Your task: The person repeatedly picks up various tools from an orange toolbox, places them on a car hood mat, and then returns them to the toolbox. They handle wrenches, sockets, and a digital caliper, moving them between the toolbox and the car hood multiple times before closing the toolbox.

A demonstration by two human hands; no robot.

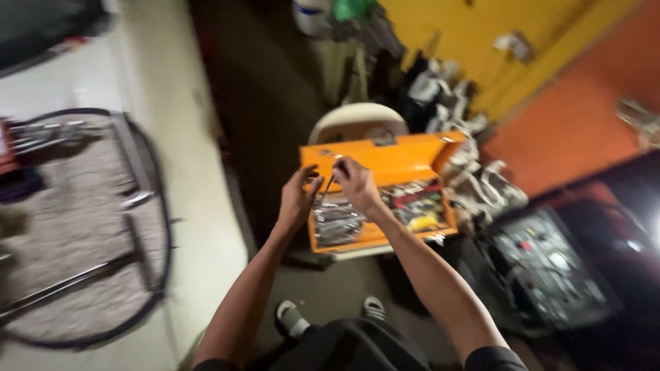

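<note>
Both my hands, left hand (297,199) and right hand (356,181), pinch a thin metal tool (327,187) over the open orange toolbox (385,161), which I judge could tip off its pale chair (357,118).

The whole view is motion-blurred; the slim metal tool (327,187) between the left hand (297,199) and right hand (356,180) is too smeared to identify; the contents of the orange toolbox (385,161) merge into grey clutter; both arms run off the bottom edge.
</note>
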